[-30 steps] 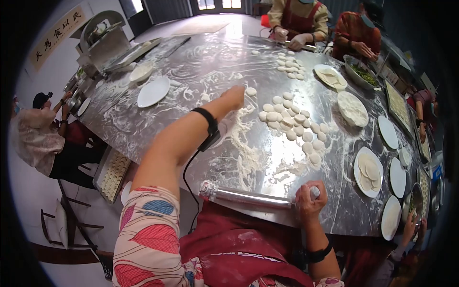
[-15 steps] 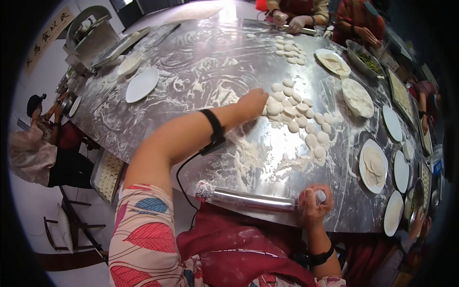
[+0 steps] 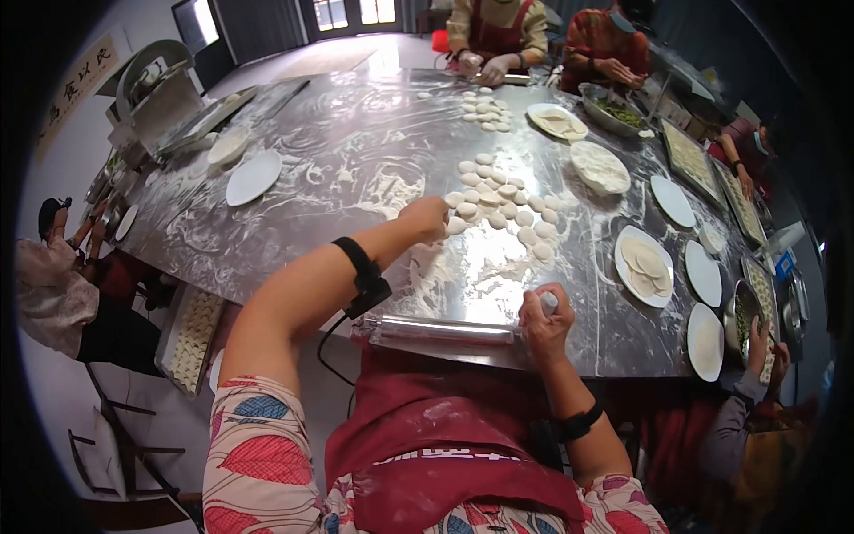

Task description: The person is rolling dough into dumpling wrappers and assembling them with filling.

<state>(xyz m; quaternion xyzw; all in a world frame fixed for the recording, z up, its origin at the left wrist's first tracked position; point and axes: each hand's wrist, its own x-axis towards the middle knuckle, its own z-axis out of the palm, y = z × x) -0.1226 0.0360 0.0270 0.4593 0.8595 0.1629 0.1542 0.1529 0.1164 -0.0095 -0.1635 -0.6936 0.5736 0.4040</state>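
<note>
The left hand (image 3: 427, 218) reaches across the flour-dusted, plastic-covered metal desk (image 3: 356, 133) to the near edge of a cluster of small round white dough pieces (image 3: 498, 205); its fingers curl over one piece, though actual grasp cannot be confirmed. The right hand (image 3: 544, 322) is clenched around one end of a shiny metal rolling pin (image 3: 445, 331), parked along the desk's near edge, presumably clear of the floured patch. A white plate of flattened wrappers (image 3: 644, 267) lies right of the cluster.
</note>
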